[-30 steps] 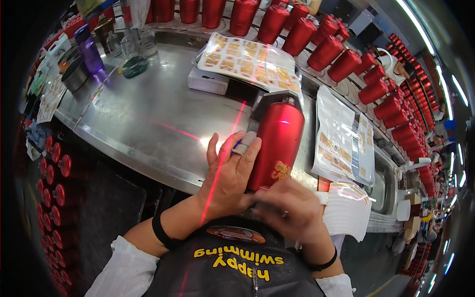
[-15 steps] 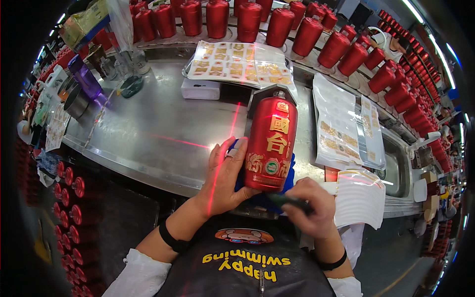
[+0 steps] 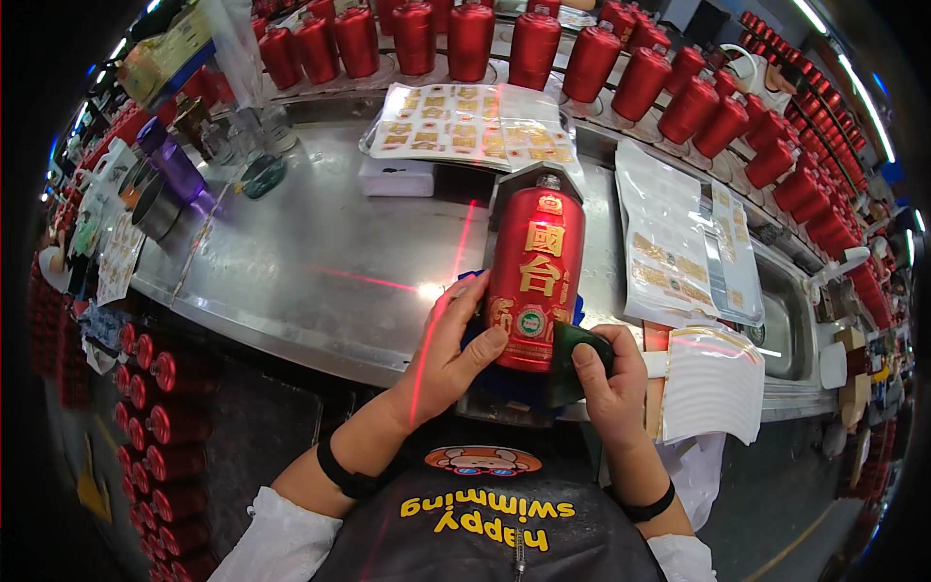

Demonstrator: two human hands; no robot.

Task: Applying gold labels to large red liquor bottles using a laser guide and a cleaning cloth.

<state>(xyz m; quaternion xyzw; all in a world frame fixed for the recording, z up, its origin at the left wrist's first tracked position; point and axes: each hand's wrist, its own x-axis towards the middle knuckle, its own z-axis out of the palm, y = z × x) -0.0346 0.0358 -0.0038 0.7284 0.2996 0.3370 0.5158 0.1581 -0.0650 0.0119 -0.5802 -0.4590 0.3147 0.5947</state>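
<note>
A curved stainless-steel workbench (image 3: 320,262) spans the middle of the frame, with red laser lines crossing on it near centre. Along the top edge and down the upper right runs a long row of red bottles (image 3: 543,44). More red bottles lie stacked on racks (image 3: 155,427) below the bench at lower left. A recessed steel sink (image 3: 790,325) sits at the right edge of the bench.

Flat on the bench are sheets of gold labels: 1 large sheet (image 3: 475,126) at upper centre, resting partly on a small white box (image 3: 396,177), and further sheets (image 3: 679,233) at centre right. A stack of white backing sheets (image 3: 713,383) lies at right, below them. At upper left stand a purple bottle (image 3: 173,160) and a round metal tin (image 3: 155,206).

The red bottle (image 3: 535,281) in hand stands slightly right of centre, lower half of the frame, over a blue pad (image 3: 514,383). The left hand (image 3: 448,351) clasps its lower left side, thumb across the front. The right hand (image 3: 606,383) presses a dark green tool (image 3: 572,354) against the lower right side. The hands are apart, 1 each side of the bottle.

The bottle is glossy red, cylindrical, with gold characters down the front, a round label near the base and a small metallic cap.
</note>
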